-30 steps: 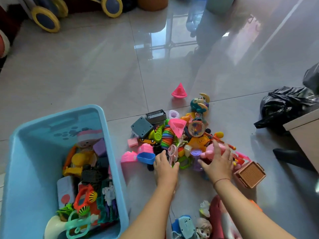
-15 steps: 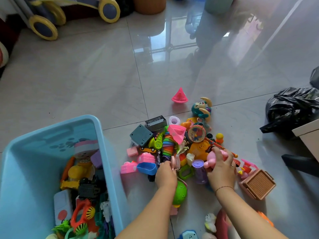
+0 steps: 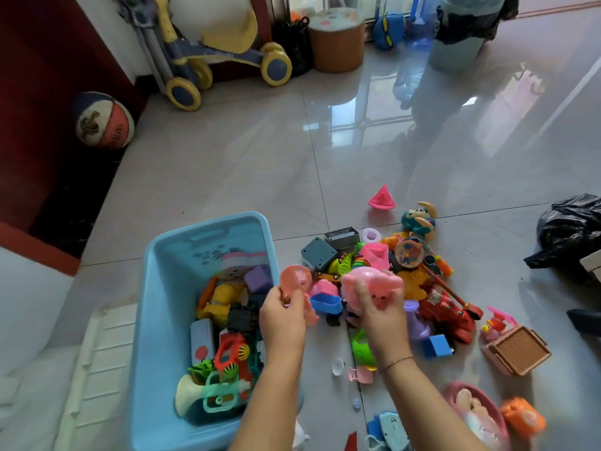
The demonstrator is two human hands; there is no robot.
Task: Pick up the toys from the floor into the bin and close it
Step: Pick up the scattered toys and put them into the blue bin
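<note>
**Open floor beyond, clutter to the right**

Bare glossy tiled floor (image 3: pixel 227 177) ahead and left of the light blue plastic bin (image 3: pixel 153 320). Far end of the bin unfilled. Dense heap of coloured plastic toys (image 3: pixel 390 271) blocking the right. Brown slatted toy basket (image 3: pixel 517 349) and black plastic bag (image 3: pixel 569 232) further right.

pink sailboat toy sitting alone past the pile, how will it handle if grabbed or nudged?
The pink sailboat looks like thin moulded plastic, so probably stiff and light. It rests on glossy floor tile, so a nudge would likely slide it. Its broad base suggests it won't tip easily.

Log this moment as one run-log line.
left hand: holds pink ring toy | right hand: holds pink pig toy | blue bin: open
</note>
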